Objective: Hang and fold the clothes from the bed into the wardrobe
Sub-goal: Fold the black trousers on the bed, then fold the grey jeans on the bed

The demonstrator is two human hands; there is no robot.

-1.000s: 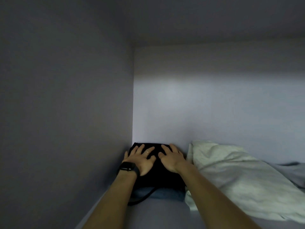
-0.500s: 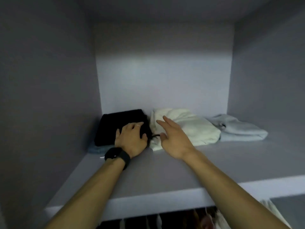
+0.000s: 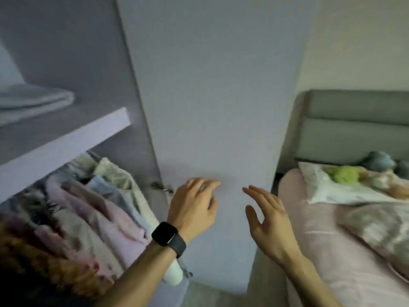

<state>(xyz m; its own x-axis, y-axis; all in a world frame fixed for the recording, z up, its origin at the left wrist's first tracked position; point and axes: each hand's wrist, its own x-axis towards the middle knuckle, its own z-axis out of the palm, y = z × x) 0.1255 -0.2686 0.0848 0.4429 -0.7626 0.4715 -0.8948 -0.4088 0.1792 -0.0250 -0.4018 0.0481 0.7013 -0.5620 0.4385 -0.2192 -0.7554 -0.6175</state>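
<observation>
Left grip [image 3: 194,209], right grip [image 3: 269,220] loose, hung clothes [image 3: 93,207] pastel, blurred

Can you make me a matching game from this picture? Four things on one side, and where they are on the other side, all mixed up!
Things:
1. black watch
2. folded pale cloth
3. hanging clothes
4. green fluffy thing

Places:
A. on the bed
B. under the shelf
C. round the wrist of the left hand
D. on top of the shelf

Right pairs: 1-C, 2-D, 3-B, 4-A.
</observation>
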